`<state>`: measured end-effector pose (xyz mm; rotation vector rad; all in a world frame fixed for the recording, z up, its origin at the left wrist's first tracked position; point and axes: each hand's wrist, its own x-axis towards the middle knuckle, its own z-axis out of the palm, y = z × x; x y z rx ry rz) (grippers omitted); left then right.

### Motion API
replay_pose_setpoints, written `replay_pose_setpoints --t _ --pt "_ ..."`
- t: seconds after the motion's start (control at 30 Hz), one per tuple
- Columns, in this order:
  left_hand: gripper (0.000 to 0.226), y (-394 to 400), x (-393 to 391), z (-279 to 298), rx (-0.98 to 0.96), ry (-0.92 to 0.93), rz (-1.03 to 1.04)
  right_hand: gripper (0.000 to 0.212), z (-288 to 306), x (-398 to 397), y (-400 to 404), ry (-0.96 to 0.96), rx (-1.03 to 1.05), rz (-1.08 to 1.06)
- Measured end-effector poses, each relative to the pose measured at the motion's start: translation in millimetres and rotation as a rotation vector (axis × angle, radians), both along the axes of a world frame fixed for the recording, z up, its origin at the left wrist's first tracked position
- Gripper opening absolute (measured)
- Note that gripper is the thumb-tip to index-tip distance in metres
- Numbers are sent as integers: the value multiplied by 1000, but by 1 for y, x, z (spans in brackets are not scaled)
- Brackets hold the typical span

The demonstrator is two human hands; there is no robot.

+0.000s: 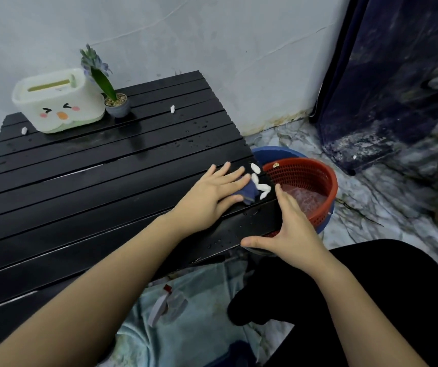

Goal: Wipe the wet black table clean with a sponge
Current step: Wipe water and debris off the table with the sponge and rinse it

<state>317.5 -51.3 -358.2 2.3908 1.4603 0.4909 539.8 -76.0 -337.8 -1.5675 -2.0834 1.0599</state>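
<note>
A black slatted table [80, 181] glistens with water drops. My left hand [210, 192] presses flat on a dark blue sponge [247, 193] near the table's right edge. Several white pellets [261, 186] lie bunched just right of the sponge, at the edge. My right hand [289, 226] is spread against the table's right side edge, thumb under the front corner, fingers upward beside the pellets. It holds nothing. Single white pellets also lie at the back [172, 109] and far left [24, 130] of the table.
A red perforated basket [326, 178] holding water sits inside a blue basin [273, 152] on the floor, right below the table's edge. A white tissue box with a face [56, 102] and a small potted plant [117, 104] stand at the table's back. A spray bottle [165, 305] lies on cloth below.
</note>
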Motion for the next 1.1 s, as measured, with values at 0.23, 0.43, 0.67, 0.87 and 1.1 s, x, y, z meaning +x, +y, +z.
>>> replay_pose_setpoints --t 0.23,0.43,0.67,0.87,1.1 --pt "38 48 46 3 -33 -259 4 145 0 1 1 48 -39 -21" --pt "38 11 3 29 -16 -530 169 142 -3 7 1 74 -52 -54" --pt "51 -57 -28 17 1 27 -21 113 -9 5 -4 165 -47 -131" --pt "46 -14 11 4 55 45 -142 118 -9 4 -2 190 -54 -116" --pt "43 40 56 1 19 -178 8 119 -10 5 -2 205 -34 -107"
